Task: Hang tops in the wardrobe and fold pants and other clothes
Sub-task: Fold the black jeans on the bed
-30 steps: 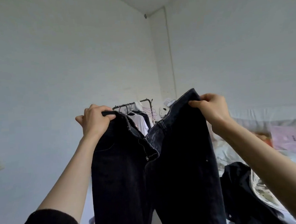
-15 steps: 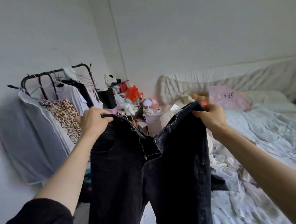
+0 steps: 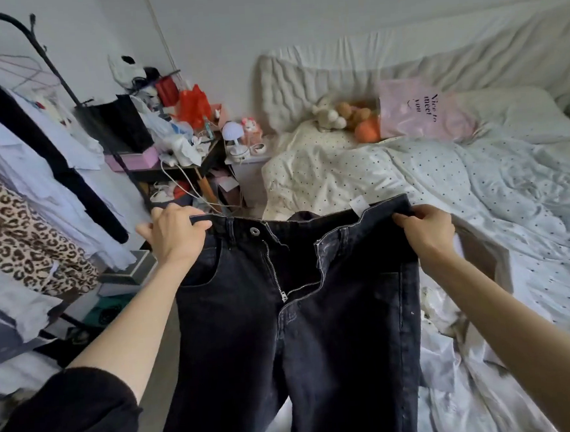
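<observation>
Two hands — left hand (image 3: 177,233), right hand (image 3: 424,228) — fingers clenched on the black jeans (image 3: 295,333) waistband, stretched wide above the bed (image 3: 512,200) — likely for folding.

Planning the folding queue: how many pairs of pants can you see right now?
1: the black jeans, held up by the waistband between the left hand and right hand over the bed. More could be hidden behind them or among the clothes on the rack.
</observation>
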